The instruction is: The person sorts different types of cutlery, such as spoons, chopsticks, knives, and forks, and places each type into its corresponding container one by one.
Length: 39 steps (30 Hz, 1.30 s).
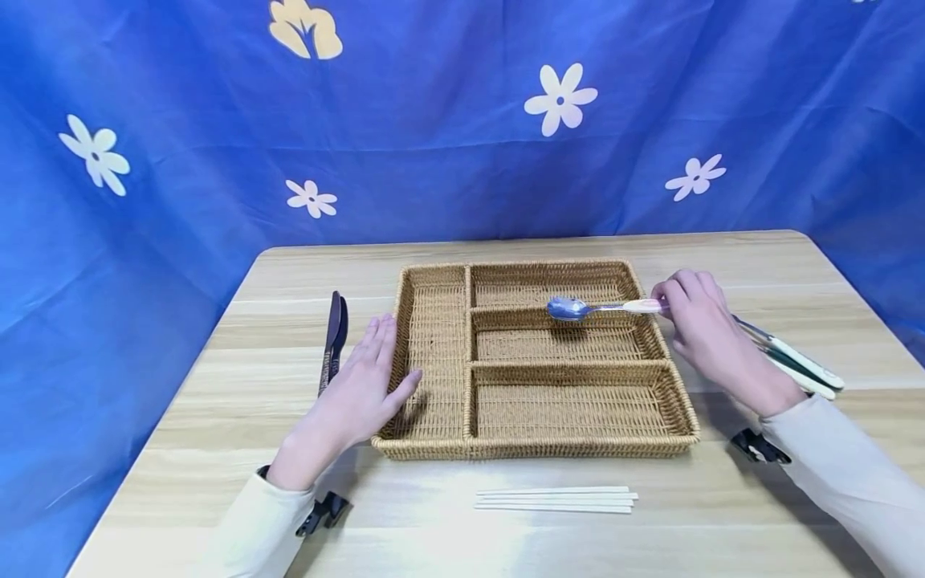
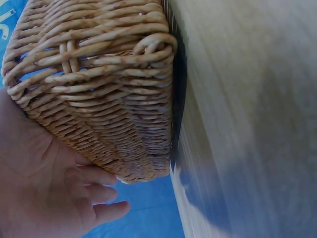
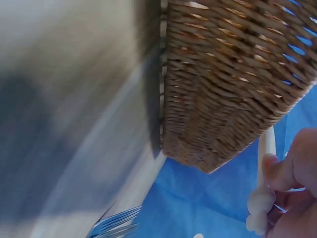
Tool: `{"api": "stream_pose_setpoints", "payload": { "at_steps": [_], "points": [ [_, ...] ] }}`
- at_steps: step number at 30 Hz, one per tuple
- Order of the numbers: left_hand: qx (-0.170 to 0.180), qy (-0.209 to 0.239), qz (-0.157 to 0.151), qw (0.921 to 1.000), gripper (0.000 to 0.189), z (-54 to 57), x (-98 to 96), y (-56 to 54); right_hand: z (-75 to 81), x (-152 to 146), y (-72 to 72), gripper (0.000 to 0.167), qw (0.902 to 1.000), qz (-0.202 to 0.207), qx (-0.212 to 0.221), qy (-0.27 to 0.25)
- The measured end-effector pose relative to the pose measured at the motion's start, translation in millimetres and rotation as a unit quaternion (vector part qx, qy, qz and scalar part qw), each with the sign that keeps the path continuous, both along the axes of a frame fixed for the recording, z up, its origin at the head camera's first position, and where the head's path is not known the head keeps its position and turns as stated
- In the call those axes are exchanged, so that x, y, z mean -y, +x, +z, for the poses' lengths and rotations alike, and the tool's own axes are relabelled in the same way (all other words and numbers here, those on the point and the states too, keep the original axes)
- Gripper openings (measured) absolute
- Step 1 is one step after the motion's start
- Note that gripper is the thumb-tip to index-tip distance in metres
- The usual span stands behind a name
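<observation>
My right hand (image 1: 697,325) pinches the pale handle of a spoon (image 1: 569,309), whose metal bowl hangs over the middle right compartment of a wicker tray (image 1: 535,448). In the right wrist view, the thumb and fingers close round the spoon's handle (image 3: 266,148) beside the tray's woven side (image 3: 213,89). My left hand (image 1: 361,385) lies with straight fingers along the tray's left rim, the thumb reaching over it. The left wrist view has the palm (image 2: 44,183) against the outer wicker wall (image 2: 99,99).
Two dark knives (image 1: 332,337) lie left of the tray. Several white sticks (image 1: 555,504) lie in front of it. Cutlery with white and green handles (image 1: 805,365) rests at the right, partly behind my right forearm; fork tines (image 3: 116,223) show there. A blue curtain (image 1: 448,120) hangs behind the table.
</observation>
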<state>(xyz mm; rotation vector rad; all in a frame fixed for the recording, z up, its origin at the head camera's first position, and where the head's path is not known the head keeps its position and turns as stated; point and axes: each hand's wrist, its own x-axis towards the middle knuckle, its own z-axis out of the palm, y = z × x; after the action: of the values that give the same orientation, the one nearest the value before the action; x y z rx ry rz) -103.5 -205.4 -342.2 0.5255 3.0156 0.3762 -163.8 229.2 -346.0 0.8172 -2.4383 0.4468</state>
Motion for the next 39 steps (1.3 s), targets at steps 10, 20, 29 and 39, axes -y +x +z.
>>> {"api": "stream_pose_setpoints", "payload": {
  "at_steps": [10,20,29,39],
  "points": [
    [0.004,-0.005,0.0,1.0,0.081,1.0,-0.5,0.1,10.1,17,-19.4,0.046,0.9988,0.0,0.046,0.018],
    [0.006,-0.003,0.003,1.0,0.082,-1.2,-0.5,0.4,9.8,37,-37.8,0.044,0.9978,0.003,0.049,0.045],
    [0.009,-0.005,0.003,0.9999,0.081,-0.8,-1.7,-0.8,9.6,48,-55.3,0.043,0.9945,0.005,0.082,0.065],
    [-0.003,-0.009,0.002,1.0,0.081,-1.1,-1.2,-1.1,-1.7,46,-65.5,0.024,0.9941,0.024,0.105,0.017]
  ]
}}
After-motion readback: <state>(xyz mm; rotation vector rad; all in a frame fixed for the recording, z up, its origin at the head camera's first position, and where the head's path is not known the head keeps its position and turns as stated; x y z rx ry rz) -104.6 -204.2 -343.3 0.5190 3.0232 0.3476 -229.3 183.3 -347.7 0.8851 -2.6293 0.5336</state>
